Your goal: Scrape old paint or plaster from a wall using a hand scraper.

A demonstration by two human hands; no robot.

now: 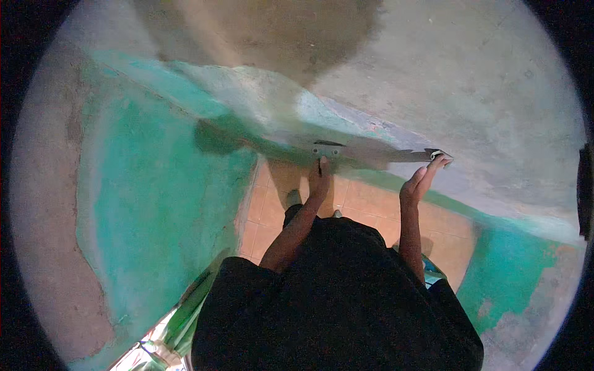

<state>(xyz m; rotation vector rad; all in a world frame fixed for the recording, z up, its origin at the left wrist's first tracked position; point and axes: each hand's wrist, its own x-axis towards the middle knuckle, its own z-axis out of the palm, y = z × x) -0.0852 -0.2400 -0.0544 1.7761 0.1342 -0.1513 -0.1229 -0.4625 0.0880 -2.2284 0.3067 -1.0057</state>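
In the head view, my left hand (320, 178) is raised at the wall, its fingertips just below a small grey wall plate (327, 150) with two round marks. A thin dark thing lies along its fingers; whether they grip it is unclear. Further right, my right hand (424, 178) reaches up to the wall with its fingers stretched and the thumb apart. At its fingertips is a small pale object (435, 155) with a dark edge, too small to name; I cannot tell whether it is held or only touched.
The wall (464, 92) is grey above and worn teal paint below, with shadows across it. Orange floor tiles (366, 197) show beneath my hands. A shiny green and white item (162, 343) is at the lower left. Something blue-green (432, 273) shows behind my right forearm.
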